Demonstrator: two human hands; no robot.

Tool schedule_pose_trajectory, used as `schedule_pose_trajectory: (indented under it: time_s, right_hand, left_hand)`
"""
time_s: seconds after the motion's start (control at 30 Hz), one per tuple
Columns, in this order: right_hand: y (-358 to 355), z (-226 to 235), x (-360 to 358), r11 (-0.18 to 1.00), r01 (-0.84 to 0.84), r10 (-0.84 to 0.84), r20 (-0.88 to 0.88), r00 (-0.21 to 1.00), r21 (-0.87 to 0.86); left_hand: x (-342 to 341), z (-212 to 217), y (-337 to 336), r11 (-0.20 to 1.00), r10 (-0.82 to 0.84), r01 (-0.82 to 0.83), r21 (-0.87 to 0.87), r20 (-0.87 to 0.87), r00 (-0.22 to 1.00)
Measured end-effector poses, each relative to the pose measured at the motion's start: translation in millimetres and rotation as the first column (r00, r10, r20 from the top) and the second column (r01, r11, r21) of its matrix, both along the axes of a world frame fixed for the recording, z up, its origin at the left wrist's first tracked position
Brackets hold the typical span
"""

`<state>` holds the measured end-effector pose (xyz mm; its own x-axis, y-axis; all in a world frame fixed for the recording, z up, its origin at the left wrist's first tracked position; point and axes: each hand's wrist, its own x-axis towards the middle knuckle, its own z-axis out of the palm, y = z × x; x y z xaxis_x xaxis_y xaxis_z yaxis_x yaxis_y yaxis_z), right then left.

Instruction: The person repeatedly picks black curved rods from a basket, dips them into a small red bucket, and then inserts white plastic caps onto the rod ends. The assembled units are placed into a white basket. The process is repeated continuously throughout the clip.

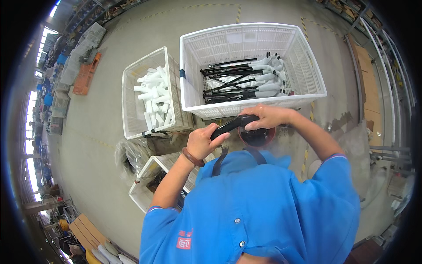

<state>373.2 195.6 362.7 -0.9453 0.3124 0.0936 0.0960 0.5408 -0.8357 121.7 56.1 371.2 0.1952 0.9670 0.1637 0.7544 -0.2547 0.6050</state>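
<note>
My left hand [202, 141] is closed round one end of a glossy black curved tube-like piece [227, 127]. My right hand [263, 116] grips the other end, thumb on top. The piece spans the gap between the hands, tilted up toward the right. Just below my right hand is a reddish-rimmed bucket [271, 134] with dark contents, partly hidden by that hand. Beyond both hands stands a large white crate [198, 99] holding several black rods [233, 83] with white-wrapped ends. What the piece's gripped ends look like is hidden by my fingers.
A second white crate [130, 99] to the left holds many white foam-like tubes [154, 90]. Nearer, another white crate [140, 187] stands beside a clear plastic bag [127, 154]. An orange container [87, 75] is at far left; metal racks [387, 66] line the right.
</note>
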Motion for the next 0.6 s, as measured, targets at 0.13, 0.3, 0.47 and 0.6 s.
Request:
schedule_pose_trajectory:
  time_s: [0.13, 0.3, 0.47, 0.6]
  right_hand:
    - [17.2, 27.1, 0.7, 0.738, -0.075, 0.356, 0.292, 0.888, -0.671]
    - [-13.8, 29.6, -24.1, 0.941, -0.253, 0.326, 0.411, 0.851, -0.223]
    - [-35.6, 24.5, -53.7, 0.845, 0.033, -0.250, 0.340, 0.907, 0.534]
    - [-16.8, 49.8, -48.9, 0.874, 0.203, -0.246, 0.041, 0.969, 0.442]
  left_hand:
    - [0.2, 1.6, -4.9, 0.996, -0.084, 0.084, 0.015, 0.003, 0.996]
    - [13.3, -4.7, -5.8, 0.972, -0.225, 0.232, 0.037, -0.138, 0.964]
    - [26.3, 3.4, 23.1, 0.998, -0.058, 0.057, -0.010, -0.062, 0.996]
    - [4.0, 24.6, 27.0, 0.995, -0.046, 0.025, 0.096, 0.225, 0.973]
